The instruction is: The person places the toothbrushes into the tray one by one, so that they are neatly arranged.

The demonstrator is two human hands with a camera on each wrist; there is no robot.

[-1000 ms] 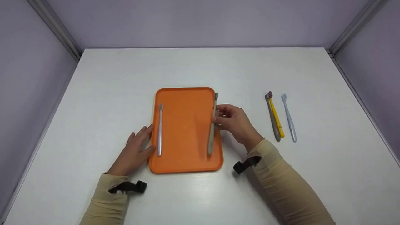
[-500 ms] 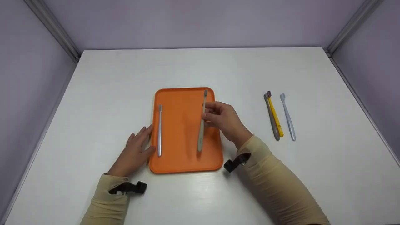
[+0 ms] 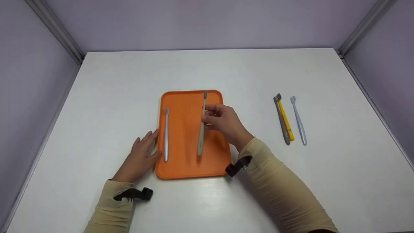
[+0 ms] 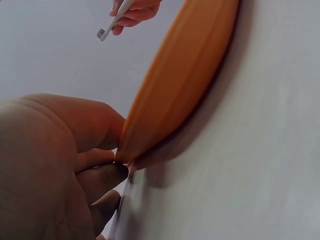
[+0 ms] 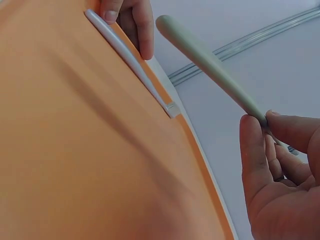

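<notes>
An orange tray (image 3: 190,168) lies mid-table. My right hand (image 3: 223,121) pinches a beige toothbrush (image 3: 201,136) by its middle and holds it lengthwise above the tray's centre; the right wrist view shows its handle (image 5: 210,62) raised off the tray (image 5: 75,150). A silver-grey toothbrush (image 3: 166,136) lies along the tray's left side. My left hand (image 3: 140,157) rests flat on the table, fingers touching the tray's left edge (image 4: 165,100).
Three more toothbrushes lie side by side on the white table to the right: dark grey (image 3: 282,124), yellow (image 3: 286,123) and pale blue (image 3: 299,124). Lilac walls with metal corner rails enclose the table on three sides.
My right hand has carried the beige toothbrush leftward from the tray's right rim to over its middle. The left hand and the silver toothbrush have stayed put.
</notes>
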